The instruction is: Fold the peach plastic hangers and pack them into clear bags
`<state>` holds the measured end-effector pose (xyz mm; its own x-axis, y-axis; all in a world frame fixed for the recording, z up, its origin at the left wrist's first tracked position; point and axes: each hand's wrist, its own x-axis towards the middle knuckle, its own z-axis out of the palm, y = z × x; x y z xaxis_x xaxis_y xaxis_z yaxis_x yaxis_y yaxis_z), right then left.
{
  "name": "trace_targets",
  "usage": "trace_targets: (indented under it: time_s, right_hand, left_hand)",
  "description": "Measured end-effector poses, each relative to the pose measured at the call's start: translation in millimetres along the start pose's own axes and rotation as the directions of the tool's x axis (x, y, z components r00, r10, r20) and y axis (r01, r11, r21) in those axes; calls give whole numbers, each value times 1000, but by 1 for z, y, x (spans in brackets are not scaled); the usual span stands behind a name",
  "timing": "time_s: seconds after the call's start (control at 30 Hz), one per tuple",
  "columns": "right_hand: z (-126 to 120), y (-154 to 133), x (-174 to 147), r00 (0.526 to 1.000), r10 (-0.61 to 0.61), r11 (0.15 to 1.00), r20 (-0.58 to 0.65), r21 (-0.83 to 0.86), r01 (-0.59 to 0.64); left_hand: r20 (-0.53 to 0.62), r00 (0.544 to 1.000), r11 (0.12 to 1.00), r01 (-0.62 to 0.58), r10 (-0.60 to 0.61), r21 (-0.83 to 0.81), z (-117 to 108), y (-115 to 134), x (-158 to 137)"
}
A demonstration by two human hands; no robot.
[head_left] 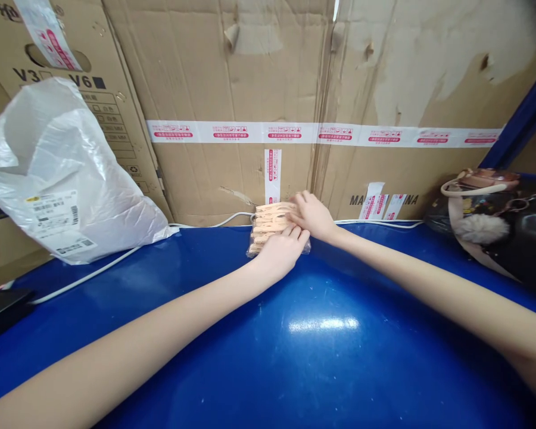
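A clear plastic pack of pale wooden clothespins [268,220], stacked in rows, sits at the back of the blue table against the cardboard. My left hand [283,253] lies over its near right side, with the fingers curled onto the pack. From the right, my right hand [313,215] reaches to the pack's right end, its fingers bent against it. Both hands are close together and their fingertips nearly meet. The hands cover the right part of the pack, and the undersides of the fingers are hidden.
Large cardboard boxes [232,71] stand behind the blue table [321,369]. A white plastic mailing bag [71,173] leans at the left, near a dark flat object [4,313]. A white cable [89,273] runs along the back. At the right is a black bag [529,238] with a pompom.
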<state>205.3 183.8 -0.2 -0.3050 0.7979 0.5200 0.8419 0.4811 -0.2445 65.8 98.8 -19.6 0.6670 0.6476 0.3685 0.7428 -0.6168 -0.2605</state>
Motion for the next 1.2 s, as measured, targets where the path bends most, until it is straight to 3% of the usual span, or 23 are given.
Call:
trace_targets:
  time_s: [0.17,0.43,0.57,0.67,0.73,0.77,0.87,0.97,1.2]
  right_hand:
    - [-4,8,10,972,-150,986,183,-51,162]
    - [-15,10,7,949,-144,978,281,-105,179]
    - [-31,-2,-27,957,-145,977,251,-120,179]
    - [-47,-21,-74,959,-234,962,156,-106,252]
    - [-55,-32,-107,937,-347,934,23,-75,348]
    - [-57,-37,-122,923,-385,921,15,-49,386]
    - [-56,-40,-151,887,-409,912,214,57,407]
    - [-51,-34,-157,856,-323,946,404,119,301]
    - [-49,-31,-149,850,-301,954,433,140,266]
  left_hand:
    - [113,992,985,67,-50,-157,-3,8,-12]
    - [303,953,954,82,9,-288,-17,5,-18]
    - [362,930,925,88,56,-369,-35,12,-43]
    - [372,928,902,140,24,-408,-41,17,-69]
    - [358,933,902,188,-39,-390,-39,20,-83]
    - [347,935,900,207,-67,-383,-37,21,-88]
    - [332,938,892,236,-104,-386,-31,22,-97]
    - [346,932,889,249,-111,-385,-30,19,-97]
    - [333,939,901,211,-79,-380,-35,10,-96]
